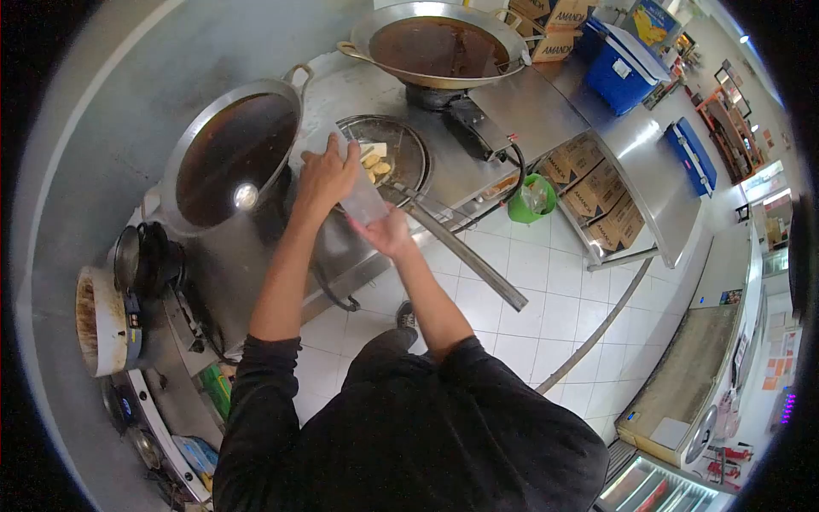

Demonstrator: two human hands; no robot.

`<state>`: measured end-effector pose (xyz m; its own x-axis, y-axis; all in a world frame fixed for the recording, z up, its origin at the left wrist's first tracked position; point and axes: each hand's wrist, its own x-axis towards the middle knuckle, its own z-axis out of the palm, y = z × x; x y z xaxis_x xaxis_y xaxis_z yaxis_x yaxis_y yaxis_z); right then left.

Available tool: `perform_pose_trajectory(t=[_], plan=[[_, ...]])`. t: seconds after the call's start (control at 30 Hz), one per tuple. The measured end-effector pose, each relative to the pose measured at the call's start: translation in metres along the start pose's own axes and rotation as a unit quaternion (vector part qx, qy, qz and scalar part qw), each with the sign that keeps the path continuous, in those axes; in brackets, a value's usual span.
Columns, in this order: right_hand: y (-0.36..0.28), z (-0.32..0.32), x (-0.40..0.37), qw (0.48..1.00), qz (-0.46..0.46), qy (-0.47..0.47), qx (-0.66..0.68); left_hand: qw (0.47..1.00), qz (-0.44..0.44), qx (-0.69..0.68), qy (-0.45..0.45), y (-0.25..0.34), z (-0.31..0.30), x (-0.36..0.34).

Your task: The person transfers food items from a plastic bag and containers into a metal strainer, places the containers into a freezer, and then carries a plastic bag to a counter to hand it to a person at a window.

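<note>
My left hand [324,177] grips the upper side of a translucent plastic container [365,203], its fingers bent over the wall. At the container's lower end, my right hand [389,231] cups it from underneath. The container is tilted beside a dark round pan [415,147] on the steel counter. Pale yellow chunks of food [378,164] show just past the container's edge, overlapping the pan in this view. A long metal handle [469,250] sticks out from the pan over the counter's front edge.
Large woks of dark liquid stand at the left [235,158] and at the back [439,44]. A burner unit [478,128] with a hose is near the back wok. A green bin [533,199] stands on the floor, cardboard boxes [597,194] under the right table, a blue cooler [621,75] on top.
</note>
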<state>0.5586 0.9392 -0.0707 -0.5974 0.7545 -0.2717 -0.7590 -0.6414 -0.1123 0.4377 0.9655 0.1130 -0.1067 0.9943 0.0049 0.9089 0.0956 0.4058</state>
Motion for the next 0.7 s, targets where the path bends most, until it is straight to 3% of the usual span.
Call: perform_pose_trajectory(t=[0.2,0.3,0.43,0.5,0.57,0.6,0.67,0.7], plan=[[0.013,0.015,0.036,0.972,0.058,-0.064,0.217,0.993,0.010,0.115,-0.009,0.039,0.008,0.049],[0.013,0.010,0.049,0.977,0.028,-0.112,0.181,0.989,0.006,0.147,0.020,0.039,0.002,0.049],[-0.007,0.021,0.031,0.998,0.040,-0.022,0.052,0.993,-0.050,0.102,0.014,0.031,-0.033,-0.003],[-0.016,0.029,0.008,0.998,0.027,-0.002,-0.055,0.999,-0.010,0.009,0.044,-0.008,-0.028,-0.036],[-0.019,0.023,-0.011,0.989,0.032,0.001,-0.142,0.990,-0.051,-0.125,0.032,-0.011,-0.029,-0.090],[-0.017,0.016,-0.021,0.984,0.044,-0.004,-0.175,0.970,-0.111,-0.214,0.005,-0.002,-0.033,-0.123],[-0.012,0.008,-0.046,0.964,0.070,-0.012,-0.255,0.969,-0.116,-0.215,0.033,-0.061,0.006,-0.179],[-0.008,0.005,-0.061,0.950,0.085,-0.017,-0.302,0.941,-0.151,-0.303,0.019,-0.066,0.017,-0.212]])
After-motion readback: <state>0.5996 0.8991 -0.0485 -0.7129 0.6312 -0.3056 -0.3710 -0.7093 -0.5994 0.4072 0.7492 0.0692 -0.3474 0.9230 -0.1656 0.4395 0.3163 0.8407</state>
